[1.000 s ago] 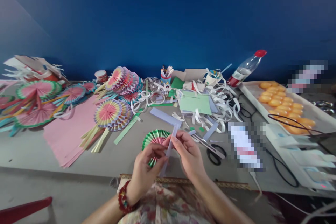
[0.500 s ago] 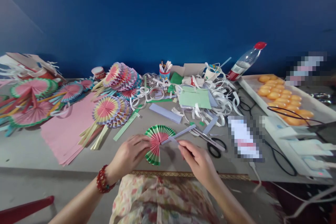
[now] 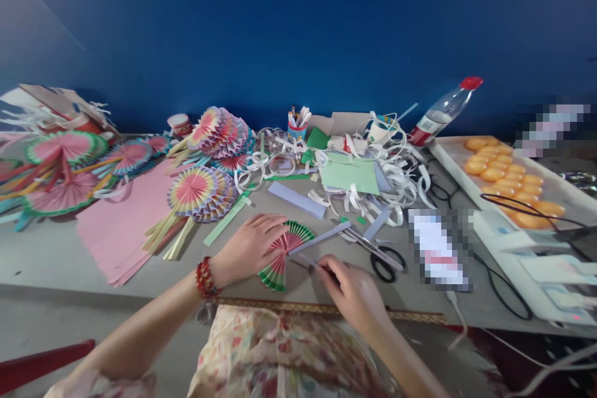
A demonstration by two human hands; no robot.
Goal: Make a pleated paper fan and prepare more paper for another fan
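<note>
A pleated paper fan [image 3: 298, 236], pink in the middle with a green edge, lies spread on the table. My left hand [image 3: 254, 244] lies across its left side with the fingers stretched out, covering part of the pleats. Two narrow lilac strips reach out from the fan's centre to the right. The upper paper strip [image 3: 321, 238] lies free, toward the scissors [image 3: 388, 263]. My right hand [image 3: 351, 286] is closed, pinching the end of the lower lilac paper strip [image 3: 305, 259] between thumb and fingers.
Finished paper fans [image 3: 193, 193] and pink sheets [image 3: 124, 224] lie left. Curled white paper scraps [image 3: 396, 183], green paper [image 3: 352, 174] and a pen cup [image 3: 296, 131] stand behind. Right are a tilted bottle [image 3: 441, 113], a tray [image 3: 566, 189] of orange egg-shaped things and a power strip [image 3: 522, 261].
My left hand has moved right and further over the fan, its fingers now lying on the pleats. My right hand has shifted slightly down, still pinching the strip.
</note>
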